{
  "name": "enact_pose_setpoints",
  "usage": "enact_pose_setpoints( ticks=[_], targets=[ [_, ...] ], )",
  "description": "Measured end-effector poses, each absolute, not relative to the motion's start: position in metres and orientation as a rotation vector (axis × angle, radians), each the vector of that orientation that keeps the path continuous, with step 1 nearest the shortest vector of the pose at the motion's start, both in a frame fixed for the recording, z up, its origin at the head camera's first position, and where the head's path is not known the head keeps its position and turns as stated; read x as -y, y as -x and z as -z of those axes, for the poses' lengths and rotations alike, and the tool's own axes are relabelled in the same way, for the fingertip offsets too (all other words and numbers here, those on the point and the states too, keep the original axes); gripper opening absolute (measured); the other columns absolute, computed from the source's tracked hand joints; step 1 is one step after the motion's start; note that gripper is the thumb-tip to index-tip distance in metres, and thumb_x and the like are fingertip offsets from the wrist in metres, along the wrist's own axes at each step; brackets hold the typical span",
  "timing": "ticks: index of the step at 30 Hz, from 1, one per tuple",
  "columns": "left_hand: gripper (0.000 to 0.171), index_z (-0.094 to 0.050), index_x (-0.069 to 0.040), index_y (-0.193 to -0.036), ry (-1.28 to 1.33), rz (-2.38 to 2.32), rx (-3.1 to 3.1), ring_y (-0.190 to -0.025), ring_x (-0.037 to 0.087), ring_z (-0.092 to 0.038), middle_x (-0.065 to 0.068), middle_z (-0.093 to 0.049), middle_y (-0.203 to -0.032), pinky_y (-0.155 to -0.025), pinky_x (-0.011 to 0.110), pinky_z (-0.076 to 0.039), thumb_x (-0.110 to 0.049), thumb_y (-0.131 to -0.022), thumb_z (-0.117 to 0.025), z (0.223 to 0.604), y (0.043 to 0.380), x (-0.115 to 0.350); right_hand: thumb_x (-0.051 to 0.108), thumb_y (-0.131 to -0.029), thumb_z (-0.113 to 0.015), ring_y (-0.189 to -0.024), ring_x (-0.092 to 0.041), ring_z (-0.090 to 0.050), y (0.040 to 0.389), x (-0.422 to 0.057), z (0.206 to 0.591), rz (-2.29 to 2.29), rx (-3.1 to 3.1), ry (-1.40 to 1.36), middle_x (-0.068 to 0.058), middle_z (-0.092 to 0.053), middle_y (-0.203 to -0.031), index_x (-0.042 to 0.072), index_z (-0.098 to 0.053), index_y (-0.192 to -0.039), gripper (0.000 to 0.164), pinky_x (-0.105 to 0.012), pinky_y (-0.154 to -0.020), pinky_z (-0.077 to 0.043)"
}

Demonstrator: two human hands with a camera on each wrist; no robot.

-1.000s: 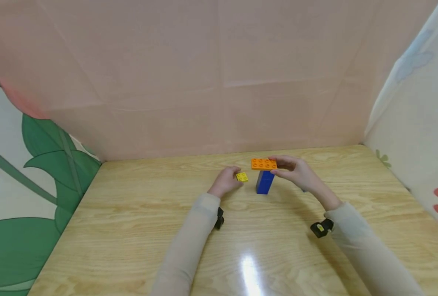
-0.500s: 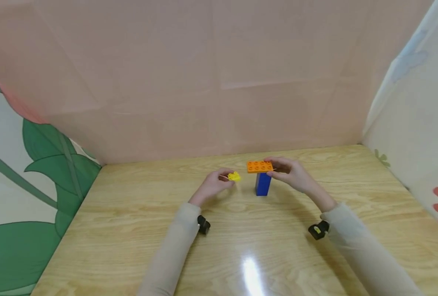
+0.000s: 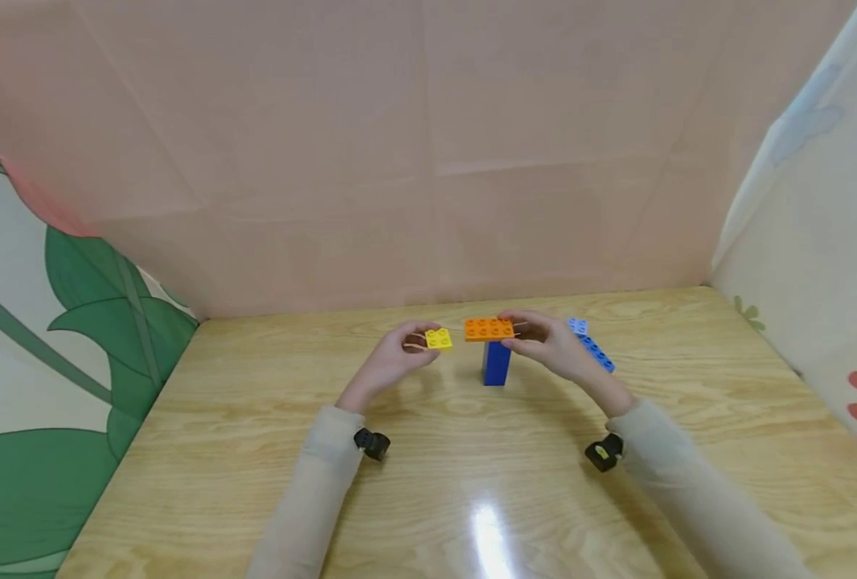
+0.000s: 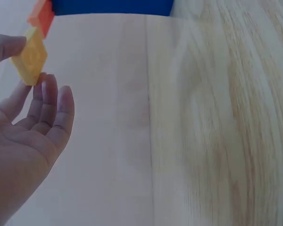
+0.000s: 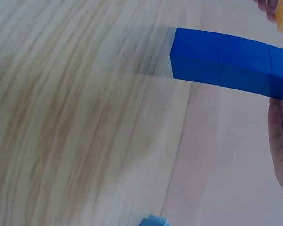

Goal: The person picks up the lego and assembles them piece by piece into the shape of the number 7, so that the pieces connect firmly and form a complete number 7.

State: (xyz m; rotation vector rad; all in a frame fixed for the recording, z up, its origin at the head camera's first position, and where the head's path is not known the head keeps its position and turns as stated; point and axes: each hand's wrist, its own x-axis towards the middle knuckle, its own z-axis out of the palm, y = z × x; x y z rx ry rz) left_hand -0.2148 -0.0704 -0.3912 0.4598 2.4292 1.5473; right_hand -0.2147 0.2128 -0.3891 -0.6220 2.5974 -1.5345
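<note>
My left hand (image 3: 392,359) pinches a small yellow toy brick (image 3: 439,338) with studs on top, above the table; the left wrist view shows thumb and fingertips on that yellow brick (image 4: 30,56). To its right is a dark blue tower (image 3: 497,366) of several stacked bricks, topped by a longer orange brick (image 3: 488,330). My right hand (image 3: 555,347) grips the right end of the orange brick between thumb and fingers. In the right wrist view, those fingers lie by the upper end of the blue tower (image 5: 221,61). A gap separates the yellow and orange bricks.
Behind my right hand, a light blue brick (image 3: 577,326) and a longer blue brick (image 3: 597,354) lie on the wooden table (image 3: 255,450). A pinkish cloth wall (image 3: 327,201) rises along the back, with printed side panels left and right.
My left hand has drawn left with the yellow brick, away from the tower. The right hand, orange brick and tower have shifted slightly left, uncovering the lighter blue bricks behind.
</note>
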Motion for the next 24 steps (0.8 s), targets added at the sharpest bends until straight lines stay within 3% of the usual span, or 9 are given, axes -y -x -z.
enact_pose_setpoints(
  ticks=[11,18,24],
  targets=[
    [0.048,-0.054,-0.015,-0.133,-0.366,-1.638,-2.405,-0.103,0.023,-0.058,0.009,-0.056,-0.121,-0.084,0.032,-0.055,-0.021,-0.088,-0.069,0.388,0.217,0.078,0.018,-0.093,-0.063,-0.115,-0.034,-0.059,0.22,-0.189,0.391,1.547,-2.581,0.634,-0.018,-0.058,-0.13,0.006,-0.053,-0.134,0.044,-0.031,-0.089,-0.056],
    [0.047,-0.054,-0.016,-0.134,-0.397,-1.655,-2.388,-0.108,0.026,-0.058,0.01,-0.053,-0.131,-0.088,0.034,-0.054,-0.021,-0.09,-0.067,0.387,0.218,0.078,0.015,-0.095,-0.06,-0.117,-0.035,-0.057,0.222,-0.186,0.392,1.549,-2.572,0.697,-0.021,-0.056,-0.133,0.001,-0.047,-0.139,0.048,-0.037,-0.094,-0.053],
    [0.047,-0.053,-0.017,-0.135,-0.415,-1.671,-2.392,-0.111,0.025,-0.057,0.008,-0.051,-0.135,-0.09,0.035,-0.054,-0.022,-0.091,-0.066,0.391,0.217,0.078,0.018,-0.093,-0.062,-0.116,-0.034,-0.057,0.224,-0.186,0.393,1.508,-2.616,0.69,-0.019,-0.057,-0.131,0.005,-0.048,-0.139,0.049,-0.048,-0.097,-0.05]
  ],
)
